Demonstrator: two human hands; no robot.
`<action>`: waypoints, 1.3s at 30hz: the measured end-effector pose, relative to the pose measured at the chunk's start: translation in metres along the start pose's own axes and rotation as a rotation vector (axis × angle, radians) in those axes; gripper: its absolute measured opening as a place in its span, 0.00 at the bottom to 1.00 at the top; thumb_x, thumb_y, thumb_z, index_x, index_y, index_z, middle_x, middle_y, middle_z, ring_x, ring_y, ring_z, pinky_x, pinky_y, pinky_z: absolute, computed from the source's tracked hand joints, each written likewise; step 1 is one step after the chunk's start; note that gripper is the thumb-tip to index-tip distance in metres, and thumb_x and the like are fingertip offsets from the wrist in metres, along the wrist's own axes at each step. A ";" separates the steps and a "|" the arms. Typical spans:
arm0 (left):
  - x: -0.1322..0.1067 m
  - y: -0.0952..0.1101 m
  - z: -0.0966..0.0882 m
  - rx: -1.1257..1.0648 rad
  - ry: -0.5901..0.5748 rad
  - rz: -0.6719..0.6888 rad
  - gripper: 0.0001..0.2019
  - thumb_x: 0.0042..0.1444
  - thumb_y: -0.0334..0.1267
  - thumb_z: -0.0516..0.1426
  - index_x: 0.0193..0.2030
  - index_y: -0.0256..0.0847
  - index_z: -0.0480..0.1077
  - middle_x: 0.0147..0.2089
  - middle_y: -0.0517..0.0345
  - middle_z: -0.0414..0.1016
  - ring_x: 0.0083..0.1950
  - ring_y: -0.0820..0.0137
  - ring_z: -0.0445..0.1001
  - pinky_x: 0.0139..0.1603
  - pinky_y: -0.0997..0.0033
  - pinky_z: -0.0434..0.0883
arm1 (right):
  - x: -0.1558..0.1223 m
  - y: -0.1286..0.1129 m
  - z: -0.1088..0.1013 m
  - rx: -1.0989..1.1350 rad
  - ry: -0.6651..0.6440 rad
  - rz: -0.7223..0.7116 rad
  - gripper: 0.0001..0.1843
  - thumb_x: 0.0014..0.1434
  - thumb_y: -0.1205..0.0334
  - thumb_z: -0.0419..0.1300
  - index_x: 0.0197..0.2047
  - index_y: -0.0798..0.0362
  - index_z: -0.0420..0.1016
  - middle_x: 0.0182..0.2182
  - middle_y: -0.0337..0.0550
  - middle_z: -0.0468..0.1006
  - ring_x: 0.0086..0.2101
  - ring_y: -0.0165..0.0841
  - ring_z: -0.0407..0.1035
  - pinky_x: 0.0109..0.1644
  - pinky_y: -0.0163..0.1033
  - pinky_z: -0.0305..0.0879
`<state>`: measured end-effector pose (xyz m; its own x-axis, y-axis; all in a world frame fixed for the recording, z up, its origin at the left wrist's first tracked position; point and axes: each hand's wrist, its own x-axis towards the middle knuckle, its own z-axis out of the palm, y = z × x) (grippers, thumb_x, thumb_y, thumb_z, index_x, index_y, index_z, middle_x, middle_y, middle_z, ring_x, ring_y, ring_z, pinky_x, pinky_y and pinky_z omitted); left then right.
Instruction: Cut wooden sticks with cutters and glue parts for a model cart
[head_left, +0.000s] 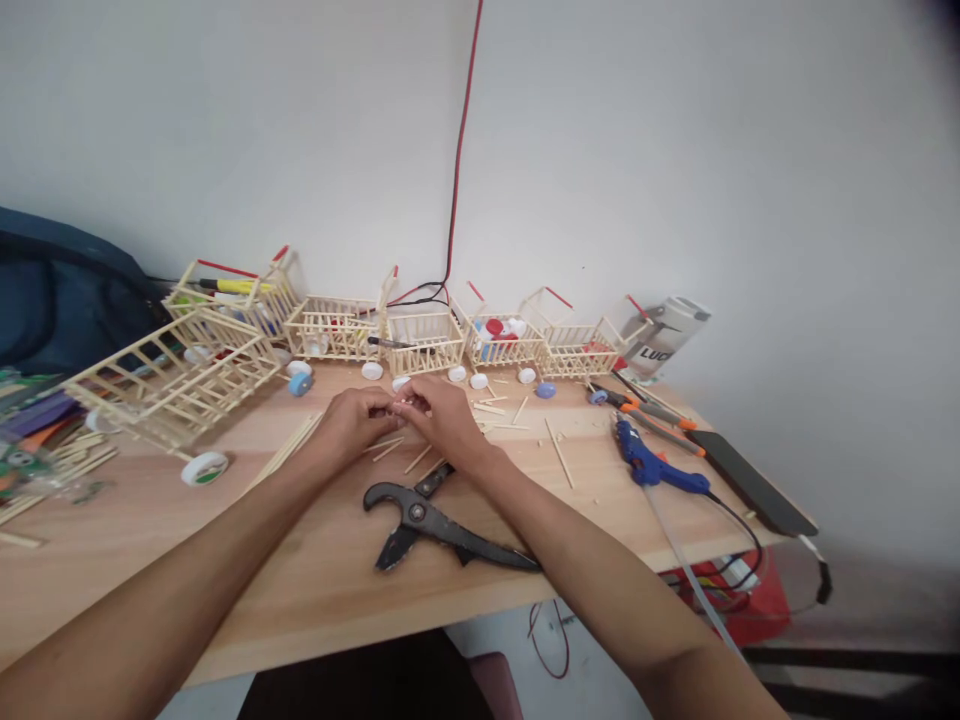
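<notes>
My left hand [358,422] and my right hand [437,412] meet above the middle of the wooden table, fingertips pinched close together. Whatever sits between the fingers is too small to make out. Cut wooden sticks [388,448] lie under and around both hands. Nearer to me, black pruning shears [420,515] rest with their jaws apart, one handle partly covered by my right forearm. Behind the hands stands a small stick-built cart [425,343] on white bottle-cap wheels.
More stick carts [180,375] line the wall, some holding small objects. At right lie a blue glue gun [656,462] with its cord, orange-handled pliers [660,420] and a dark power strip [750,485]. A blue bag [67,290] fills the left back corner. The table's front edge runs below.
</notes>
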<state>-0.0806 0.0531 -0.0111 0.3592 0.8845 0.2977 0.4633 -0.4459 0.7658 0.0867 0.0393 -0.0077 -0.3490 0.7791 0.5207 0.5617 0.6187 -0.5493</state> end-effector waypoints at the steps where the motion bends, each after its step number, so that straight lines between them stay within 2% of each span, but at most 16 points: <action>1: 0.000 0.002 0.000 -0.012 0.013 0.009 0.05 0.45 0.37 0.60 0.25 0.41 0.78 0.25 0.60 0.74 0.28 0.72 0.67 0.32 0.75 0.61 | 0.000 -0.001 -0.001 -0.001 0.014 -0.006 0.09 0.62 0.57 0.58 0.34 0.53 0.71 0.31 0.40 0.72 0.34 0.31 0.65 0.40 0.34 0.59; 5: -0.002 0.004 0.002 0.008 0.038 0.057 0.08 0.49 0.40 0.59 0.27 0.40 0.78 0.30 0.57 0.78 0.33 0.69 0.71 0.36 0.73 0.64 | -0.002 0.000 -0.002 -0.009 0.028 -0.056 0.09 0.63 0.59 0.56 0.33 0.53 0.70 0.31 0.40 0.71 0.34 0.31 0.64 0.40 0.34 0.59; 12: -0.001 0.000 0.005 0.112 0.003 0.069 0.10 0.51 0.40 0.57 0.29 0.39 0.79 0.30 0.57 0.78 0.30 0.71 0.70 0.34 0.74 0.64 | -0.002 0.006 0.001 -0.011 0.039 -0.071 0.07 0.62 0.61 0.59 0.33 0.54 0.70 0.29 0.38 0.70 0.32 0.30 0.64 0.38 0.33 0.58; 22: -0.003 0.009 0.002 0.108 -0.027 -0.015 0.12 0.51 0.41 0.57 0.33 0.38 0.79 0.31 0.56 0.79 0.32 0.69 0.71 0.33 0.74 0.62 | -0.002 0.008 0.003 0.007 0.079 -0.062 0.04 0.60 0.64 0.60 0.34 0.54 0.72 0.30 0.39 0.73 0.33 0.30 0.65 0.39 0.33 0.60; 26: -0.004 0.007 0.002 0.067 -0.022 -0.042 0.13 0.51 0.43 0.57 0.31 0.36 0.79 0.27 0.59 0.76 0.30 0.71 0.68 0.31 0.75 0.60 | 0.000 0.009 0.003 0.088 0.097 0.009 0.04 0.58 0.63 0.61 0.33 0.54 0.73 0.30 0.39 0.74 0.33 0.30 0.67 0.38 0.33 0.62; 29: -0.006 0.009 -0.001 -0.054 -0.083 -0.078 0.15 0.51 0.46 0.58 0.31 0.34 0.78 0.25 0.60 0.74 0.28 0.74 0.65 0.29 0.77 0.58 | 0.001 0.008 -0.003 0.242 0.081 0.139 0.04 0.56 0.62 0.61 0.32 0.54 0.72 0.28 0.39 0.75 0.30 0.30 0.70 0.35 0.34 0.63; 33: -0.010 0.015 -0.010 -0.453 -0.238 -0.223 0.22 0.52 0.54 0.57 0.33 0.32 0.76 0.29 0.55 0.76 0.27 0.75 0.65 0.28 0.77 0.59 | 0.003 0.010 -0.012 0.495 0.018 0.354 0.10 0.54 0.55 0.62 0.32 0.54 0.72 0.24 0.37 0.74 0.24 0.30 0.70 0.31 0.35 0.64; 36: -0.012 0.019 -0.015 -0.756 -0.312 -0.348 0.25 0.44 0.57 0.63 0.34 0.31 0.76 0.34 0.48 0.78 0.33 0.72 0.71 0.32 0.75 0.63 | 0.003 0.011 -0.017 0.581 -0.039 0.407 0.14 0.51 0.51 0.64 0.31 0.55 0.73 0.24 0.37 0.74 0.25 0.29 0.69 0.32 0.35 0.66; 39: -0.014 0.020 -0.016 -0.883 -0.377 -0.406 0.26 0.39 0.55 0.67 0.35 0.32 0.76 0.35 0.46 0.78 0.34 0.71 0.72 0.33 0.75 0.64 | 0.003 0.008 -0.020 0.622 -0.084 0.430 0.17 0.48 0.48 0.66 0.31 0.55 0.73 0.25 0.37 0.74 0.25 0.28 0.68 0.33 0.35 0.67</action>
<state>-0.0892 0.0340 0.0092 0.6088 0.7778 -0.1560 -0.0975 0.2685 0.9583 0.1056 0.0448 0.0025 -0.2652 0.9540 0.1397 0.1436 0.1824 -0.9727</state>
